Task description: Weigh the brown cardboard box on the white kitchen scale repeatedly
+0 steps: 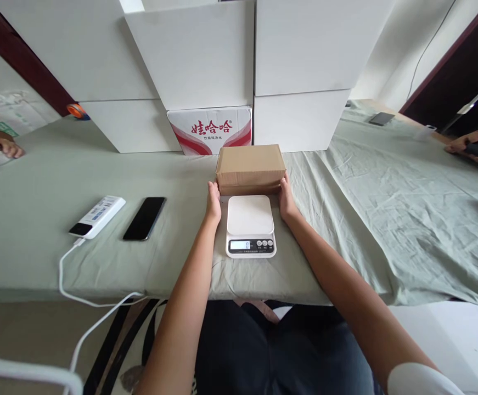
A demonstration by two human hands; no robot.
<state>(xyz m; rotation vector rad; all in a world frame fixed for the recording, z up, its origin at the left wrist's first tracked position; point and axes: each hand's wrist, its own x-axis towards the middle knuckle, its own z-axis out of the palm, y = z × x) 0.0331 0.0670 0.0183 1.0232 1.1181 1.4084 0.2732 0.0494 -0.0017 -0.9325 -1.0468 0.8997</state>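
A closed brown cardboard box (250, 160) sits on the cloth-covered table right behind a white digital kitchen scale (250, 215). My left hand (213, 202) presses against the box's left side, and my right hand (287, 198) presses against its right side, so the box is held between them. The fingers are partly hidden along the box's sides. Nothing lies on the scale's platform. Its lit display (240, 245) seems to read 0, beside several round buttons.
White boxes (304, 46) are stacked behind, with a red-and-white printed carton (212, 129) among them. To the left lie a black phone (145, 218) and a white power bank (97, 216) with a cable. Other people's hands (3, 142) show at both far sides.
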